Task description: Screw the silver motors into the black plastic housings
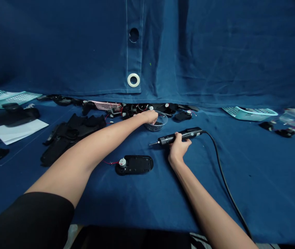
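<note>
My left hand (pixel 150 117) reaches into a clear round tub (pixel 163 121) of small dark pieces, probably screws. Its fingers are bent together at the tub's contents, and whatever they pinch is too small to see. Wrapped round a black electric screwdriver (pixel 181 135), my right hand (pixel 178 148) holds it above the cloth, its bit pointing left and its cable trailing off to the right. Between my forearms lies a black oblong plastic housing (pixel 138 164) with a small round silver motor (pixel 122 162) and red wires at its left end.
Black plastic parts (pixel 72 135) are piled left of my left forearm, near white paper (pixel 19 130). Along the hanging blue curtain (pixel 85 48) stand a pink basket (pixel 108 105), a left teal basket (pixel 9 98) and a right teal basket (pixel 252 113). More wired motor parts (pixel 286 132) lie at the right.
</note>
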Available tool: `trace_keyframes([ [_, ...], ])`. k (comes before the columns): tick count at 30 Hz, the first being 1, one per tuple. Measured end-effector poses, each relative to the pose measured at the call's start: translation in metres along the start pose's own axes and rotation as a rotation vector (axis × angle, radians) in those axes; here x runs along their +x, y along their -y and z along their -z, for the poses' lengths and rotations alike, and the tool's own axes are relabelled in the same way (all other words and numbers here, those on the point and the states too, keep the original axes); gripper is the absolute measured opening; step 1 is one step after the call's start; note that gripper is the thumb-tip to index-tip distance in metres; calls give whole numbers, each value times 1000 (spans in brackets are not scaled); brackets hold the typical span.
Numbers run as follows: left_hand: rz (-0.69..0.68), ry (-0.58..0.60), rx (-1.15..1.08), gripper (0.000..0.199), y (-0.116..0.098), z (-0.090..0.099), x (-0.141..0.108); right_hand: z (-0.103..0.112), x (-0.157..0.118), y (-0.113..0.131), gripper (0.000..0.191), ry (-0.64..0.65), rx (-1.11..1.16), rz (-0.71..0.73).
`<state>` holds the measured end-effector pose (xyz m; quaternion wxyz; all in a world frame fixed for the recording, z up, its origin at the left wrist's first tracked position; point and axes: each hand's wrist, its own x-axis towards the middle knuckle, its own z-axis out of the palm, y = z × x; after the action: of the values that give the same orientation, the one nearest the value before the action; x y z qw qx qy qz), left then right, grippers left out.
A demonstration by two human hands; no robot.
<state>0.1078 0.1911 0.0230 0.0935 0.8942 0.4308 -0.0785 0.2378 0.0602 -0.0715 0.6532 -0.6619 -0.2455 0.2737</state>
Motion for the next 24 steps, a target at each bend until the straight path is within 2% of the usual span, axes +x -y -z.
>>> trace_keyframes([
  [5,-60,-140,-79,15,11,-10,1,-2,0,2,55,-69,-17,-50],
  [11,-69,-219,-94,12,14,-15,3,-3,-2,5,53,-86,-8,-58],
  [19,-49,-218,-95,19,12,-11,-1,-2,1,4,53,-76,-22,-44],
  [24,-80,-179,-145,9,11,-4,-2,-2,-1,4,53,-66,-16,-41],
])
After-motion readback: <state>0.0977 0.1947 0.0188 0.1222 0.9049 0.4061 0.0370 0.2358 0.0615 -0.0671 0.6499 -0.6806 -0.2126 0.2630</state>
